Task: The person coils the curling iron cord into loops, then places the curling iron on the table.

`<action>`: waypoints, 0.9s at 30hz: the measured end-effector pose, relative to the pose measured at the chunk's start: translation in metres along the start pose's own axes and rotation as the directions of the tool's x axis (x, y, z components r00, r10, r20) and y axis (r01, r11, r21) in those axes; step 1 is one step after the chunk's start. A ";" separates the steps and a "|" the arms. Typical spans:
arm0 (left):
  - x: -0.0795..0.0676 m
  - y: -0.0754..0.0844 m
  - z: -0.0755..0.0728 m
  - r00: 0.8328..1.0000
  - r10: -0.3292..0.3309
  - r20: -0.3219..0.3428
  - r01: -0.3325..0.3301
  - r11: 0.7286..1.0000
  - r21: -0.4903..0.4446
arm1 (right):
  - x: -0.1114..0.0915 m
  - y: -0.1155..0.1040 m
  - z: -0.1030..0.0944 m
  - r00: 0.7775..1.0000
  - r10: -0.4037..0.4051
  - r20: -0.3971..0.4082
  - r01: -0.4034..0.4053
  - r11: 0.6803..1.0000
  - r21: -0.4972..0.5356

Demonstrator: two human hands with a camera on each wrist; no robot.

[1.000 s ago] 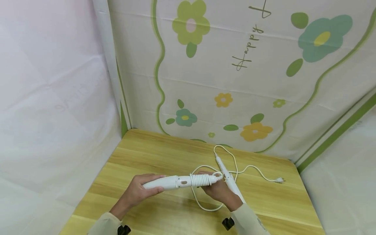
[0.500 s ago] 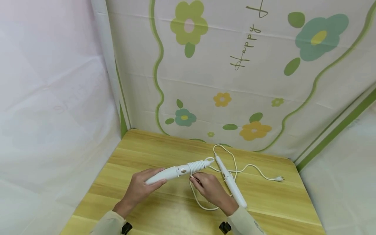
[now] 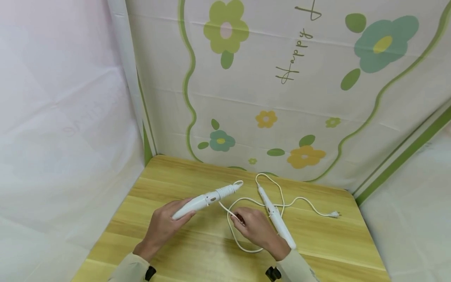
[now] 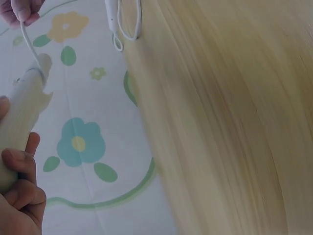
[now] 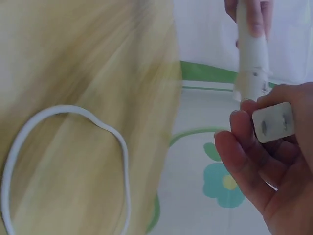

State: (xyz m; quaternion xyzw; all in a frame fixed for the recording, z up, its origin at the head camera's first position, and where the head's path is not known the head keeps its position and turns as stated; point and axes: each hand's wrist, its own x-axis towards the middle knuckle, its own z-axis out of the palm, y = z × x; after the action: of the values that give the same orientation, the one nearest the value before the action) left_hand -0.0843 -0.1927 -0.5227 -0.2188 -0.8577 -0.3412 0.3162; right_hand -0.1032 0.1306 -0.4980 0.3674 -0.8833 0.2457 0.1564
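Note:
A white hair iron is gripped by my left hand at its thick end, raised over the table and tilted up to the right. White cord is wound in several turns round its far part. A short cord stretch runs from the turns to my right hand. In the right wrist view that hand pinches a white plug by its body, its end face toward the camera. Right of my right hand, a second white hair iron lies on the table.
The second iron's cord loops over the wooden table, passing behind my right hand. Its plug lies near the right side. A flower-printed cloth hangs along the back edge, with white cloth on the left.
My left hand has tipped the held iron's wound end up and away. My right hand has come off the turns, drawing a cord stretch out between them.

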 end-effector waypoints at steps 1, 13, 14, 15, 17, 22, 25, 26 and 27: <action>-0.001 -0.001 -0.001 1.000 0.008 0.013 -0.008 1.000 0.013 | 0.001 0.001 -0.002 1.000 -0.030 -0.008 0.030 0.999 -0.030; -0.007 -0.007 -0.008 0.956 0.134 0.261 -0.085 0.978 -0.192 | 0.016 0.015 -0.030 0.932 -0.362 -0.026 0.353 0.921 -0.163; -0.007 -0.007 -0.009 0.946 0.152 0.287 -0.086 0.969 -0.230 | 0.017 0.016 -0.031 0.928 -0.372 -0.022 0.364 0.919 -0.152; -0.007 -0.006 -0.011 0.935 0.165 0.313 -0.080 0.960 -0.268 | 0.017 0.016 -0.031 0.927 -0.376 -0.015 0.370 0.919 -0.137; -0.007 -0.006 -0.012 0.918 0.190 0.349 -0.066 0.939 -0.338 | 0.018 0.017 -0.032 0.925 -0.379 -0.004 0.377 0.921 -0.099; -0.006 -0.003 -0.016 0.887 0.209 0.411 0.014 0.880 -0.476 | 0.019 0.019 -0.028 0.921 -0.388 0.034 0.387 0.922 0.025; -0.007 -0.003 -0.017 0.877 0.184 0.443 0.093 0.841 -0.533 | 0.019 0.022 -0.023 0.915 -0.401 0.043 0.396 0.914 0.090; -0.007 -0.003 -0.018 0.876 0.165 0.452 0.127 0.826 -0.548 | 0.020 0.023 -0.021 0.914 -0.404 0.038 0.398 0.912 0.099; -0.008 -0.004 -0.018 0.877 0.155 0.454 0.149 0.812 -0.565 | 0.020 0.024 -0.018 0.912 -0.410 0.028 0.405 0.908 0.113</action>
State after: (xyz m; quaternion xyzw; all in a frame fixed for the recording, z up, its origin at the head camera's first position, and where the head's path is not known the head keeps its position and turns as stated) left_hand -0.0736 -0.2094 -0.5199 -0.3842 -0.7614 -0.5220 0.0114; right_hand -0.1325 0.1439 -0.4812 0.5574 -0.7768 0.2441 0.1622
